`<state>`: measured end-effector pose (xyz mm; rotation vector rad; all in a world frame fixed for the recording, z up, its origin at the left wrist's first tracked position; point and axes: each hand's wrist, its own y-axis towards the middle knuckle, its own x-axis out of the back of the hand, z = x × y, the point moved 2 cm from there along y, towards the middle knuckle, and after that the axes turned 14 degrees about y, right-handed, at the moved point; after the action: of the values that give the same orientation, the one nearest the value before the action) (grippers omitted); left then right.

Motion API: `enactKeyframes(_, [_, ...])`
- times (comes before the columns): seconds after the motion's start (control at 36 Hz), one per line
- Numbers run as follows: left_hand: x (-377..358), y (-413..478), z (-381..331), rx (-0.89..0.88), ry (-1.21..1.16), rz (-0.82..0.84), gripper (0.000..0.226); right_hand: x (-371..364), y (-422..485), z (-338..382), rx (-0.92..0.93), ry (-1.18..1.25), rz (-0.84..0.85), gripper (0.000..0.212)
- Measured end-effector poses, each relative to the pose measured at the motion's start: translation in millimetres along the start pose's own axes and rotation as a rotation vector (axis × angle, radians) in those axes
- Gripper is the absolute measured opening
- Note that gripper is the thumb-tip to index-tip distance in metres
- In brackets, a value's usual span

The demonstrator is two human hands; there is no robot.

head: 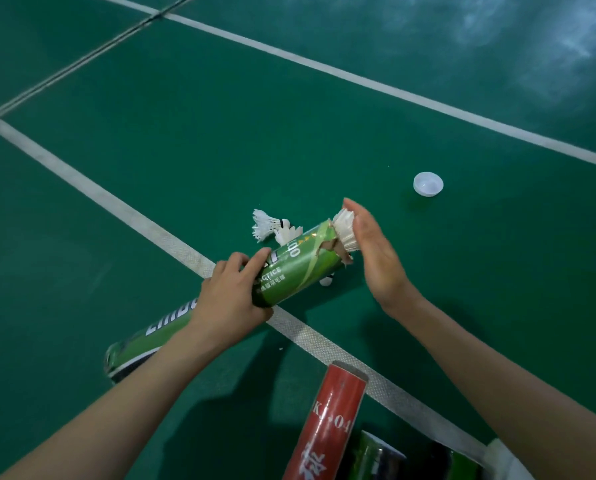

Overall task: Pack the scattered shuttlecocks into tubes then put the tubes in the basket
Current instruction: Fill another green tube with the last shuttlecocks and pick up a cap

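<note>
Head view: your left hand (227, 299) grips the near end of a green printed cardboard tube (300, 268), fingers and thumb curled round it. The tube is held off the green court floor (185, 133) and tilts up toward your right hand (372, 251). The tube's far mouth is torn. A white feather shuttlecock (347, 230) sticks partly out of that mouth, feathers outward. Your right hand is flat, fingers straight and together, palm against those feathers, gripping nothing.

Just beyond the tube, between your hands, two loose white feather shuttlecocks (269, 225) lie on the floor. A small white bit shows under the tube; I cannot tell what it is. A white round plastic cap (428, 184) sits beyond your right hand, well apart from it. A second green cardboard tube (140, 344) lies on the floor under your left forearm. A red cardboard tube (327, 427) stands tilted near you between your forearms, with dark tubes (376, 459) just beside it. A white line (151, 223) runs under your hands.
</note>
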<state>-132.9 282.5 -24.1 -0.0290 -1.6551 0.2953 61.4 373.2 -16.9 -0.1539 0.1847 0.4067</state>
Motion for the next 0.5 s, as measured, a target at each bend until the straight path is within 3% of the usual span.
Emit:
enactKeyframes(0.17, [-6.1,-3.8,17.2,0.096,-0.081,-0.007,0.092,-34.9,1.2,-7.2,-0.162,-0.242,0.299,0.074])
enactKeyframes(0.31, [-7.1,-6.4,28.9,0.135,-0.121,-0.033,0.093,-46.2,10.6,-5.2,-0.254,-0.188,0.334,0.086])
enactKeyframes(0.42, [-4.7,-7.9,31.0,0.167,-0.094,-0.022,0.091,-46.4,18.4,-7.7,-0.283,0.099,0.253,0.060])
enactKeyframes(0.5, [0.0,-6.8,27.7,0.199,-0.039,0.005,0.094,-26.6,37.3,-19.0,-0.247,0.167,-0.045,0.049])
